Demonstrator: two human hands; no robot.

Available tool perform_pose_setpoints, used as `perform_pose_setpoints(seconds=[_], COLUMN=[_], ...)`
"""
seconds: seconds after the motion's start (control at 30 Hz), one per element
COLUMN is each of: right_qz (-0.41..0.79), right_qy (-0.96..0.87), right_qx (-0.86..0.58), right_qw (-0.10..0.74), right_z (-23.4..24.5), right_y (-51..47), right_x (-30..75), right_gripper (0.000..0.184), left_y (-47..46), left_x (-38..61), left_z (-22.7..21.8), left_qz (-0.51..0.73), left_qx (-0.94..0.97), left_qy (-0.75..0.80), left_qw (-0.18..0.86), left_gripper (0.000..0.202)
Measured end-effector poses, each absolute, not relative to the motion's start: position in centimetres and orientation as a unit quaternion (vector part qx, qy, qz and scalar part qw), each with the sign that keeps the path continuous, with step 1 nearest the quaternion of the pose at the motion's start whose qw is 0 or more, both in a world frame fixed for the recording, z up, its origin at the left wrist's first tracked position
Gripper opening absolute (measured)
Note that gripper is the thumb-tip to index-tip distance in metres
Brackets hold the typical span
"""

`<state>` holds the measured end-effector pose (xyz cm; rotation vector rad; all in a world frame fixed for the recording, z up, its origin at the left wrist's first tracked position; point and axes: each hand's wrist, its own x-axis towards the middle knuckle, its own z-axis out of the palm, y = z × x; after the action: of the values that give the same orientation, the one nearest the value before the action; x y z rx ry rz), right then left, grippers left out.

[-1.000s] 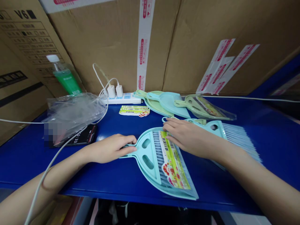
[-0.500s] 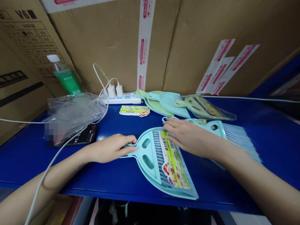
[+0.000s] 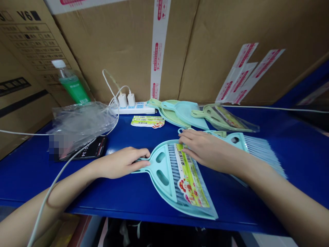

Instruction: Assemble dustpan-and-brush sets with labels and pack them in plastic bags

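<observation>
My left hand [image 3: 125,162] is closed around the stacked handles of a light-blue dustpan [image 3: 203,215] and the hand brush [image 3: 169,190] lying in it. Across the brush's bristles lies a yellow-green printed label card [image 3: 192,181]. Over the card's upper end rests my right hand [image 3: 202,145], its fingers stretched out and the thumb apart. Whether those fingertips touch the card or the pan edge is hard to tell. Partly hidden behind the right hand and forearm is another light-blue brush [image 3: 263,154], bristles pointing right.
Green and blue dustpans [image 3: 191,111] lie at the back beside a bagged green set [image 3: 226,116]. Loose label cards [image 3: 147,120], a power strip [image 3: 136,108], clear plastic bags [image 3: 82,118], a phone [image 3: 89,151] and a bottle [image 3: 73,87] stand leftward. A white cable crosses my left forearm.
</observation>
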<state>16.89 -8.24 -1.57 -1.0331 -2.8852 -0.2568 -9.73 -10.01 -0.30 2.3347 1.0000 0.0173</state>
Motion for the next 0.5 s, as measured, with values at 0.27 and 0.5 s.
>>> perform_pose_setpoints(seconds=[0.27, 0.5], right_qz=[-0.07, -0.08], right_qy=[-0.936, -0.936], right_qx=[-0.343, -0.341], right_qw=[0.035, 0.039], right_z=[-1.63, -1.63], right_y=[-8.21, -8.28], right_x=[17.0, 17.05], right_gripper=[0.019, 0.019], left_y=[-9.94, -10.02], left_x=[-9.86, -9.8], left_z=[-0.32, -0.32], left_qz=[0.005, 0.008], left_qx=[0.875, 0.877], left_qy=[0.378, 0.378], left_qw=[0.302, 0.297], left_gripper=[0.027, 0.027])
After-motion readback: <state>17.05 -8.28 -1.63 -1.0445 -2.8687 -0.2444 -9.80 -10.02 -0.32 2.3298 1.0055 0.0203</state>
